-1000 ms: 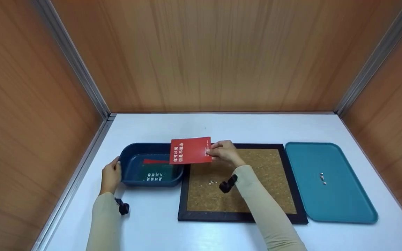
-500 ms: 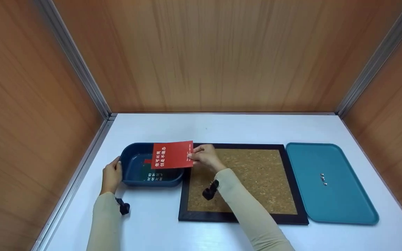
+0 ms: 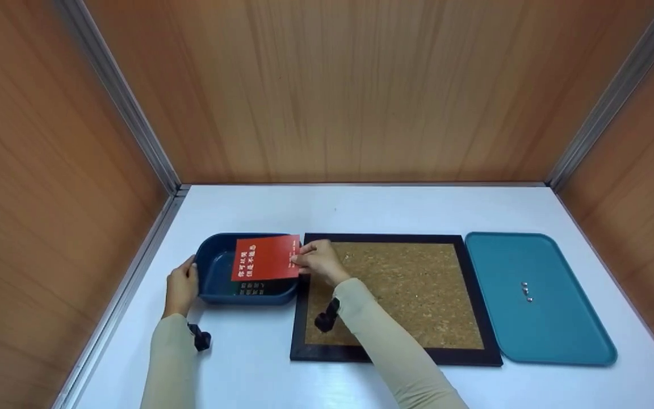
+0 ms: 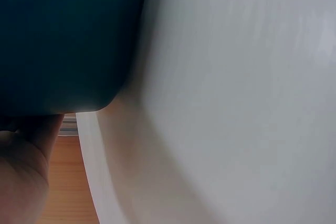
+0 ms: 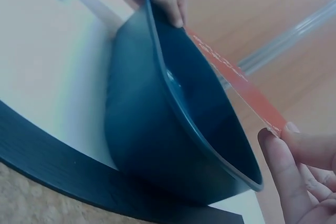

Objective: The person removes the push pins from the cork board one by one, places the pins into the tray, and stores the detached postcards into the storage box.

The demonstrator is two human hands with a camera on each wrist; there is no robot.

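Note:
My right hand [image 3: 318, 261] pinches a red card [image 3: 267, 258] with white Chinese writing at its right edge. The card is held over the right part of a dark blue plastic basin [image 3: 247, 299]. Seen in the right wrist view, the card [image 5: 236, 82] hangs above the rim, between thumb and index finger. My left hand [image 3: 181, 289] grips the basin's left wall, its thumb over the rim. Beneath the red card, a dark green card [image 3: 253, 288] with pale writing lies in the basin, partly hidden. The left wrist view shows mostly the basin's outer wall [image 4: 63, 40].
Right of the basin lies a black-framed cork board [image 3: 412, 307], its frame right at the basin's side. A teal tray [image 3: 548, 329] stands farther right, with several small shiny pieces [image 3: 525, 291] on it. Wooden panels enclose the white table [image 3: 247, 363].
My right hand has carried the red card left and slightly lower, from over the cork board's left edge to over the basin. The left hand has stayed at the basin's left side.

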